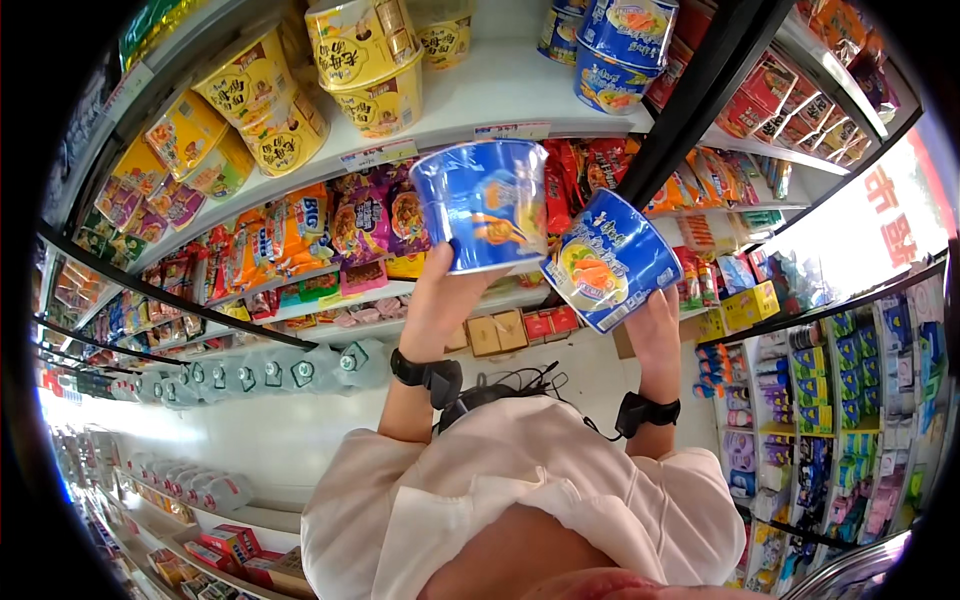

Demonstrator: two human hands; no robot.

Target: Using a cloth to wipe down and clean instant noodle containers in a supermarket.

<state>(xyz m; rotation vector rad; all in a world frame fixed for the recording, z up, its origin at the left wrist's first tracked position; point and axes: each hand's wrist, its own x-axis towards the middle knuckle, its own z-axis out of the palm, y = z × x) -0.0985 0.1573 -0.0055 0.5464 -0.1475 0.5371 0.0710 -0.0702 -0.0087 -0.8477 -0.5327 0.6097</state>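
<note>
My left hand (444,307) grips a blue instant-noodle cup (481,206) from below, with the thumb on its near side. A second blue noodle cup (611,259), tilted and showing a food picture, is in my right hand (655,330). Both cups are held up in front of the shelf edge, close together. Behind them, on the white upper shelf (487,86), stand stacked blue cups (624,56) at the right and stacked yellow noodle cups (367,67) towards the left. Most of the fingers of both hands are hidden behind the cups.
Below the upper shelf hang bagged noodles (360,225) in several colours. A black shelf post (697,97) rises right of the cups. Large water bottles (274,373) line the floor at left. Shelves of packaged household goods (817,397) stand at right. Cables (517,379) lie near my body.
</note>
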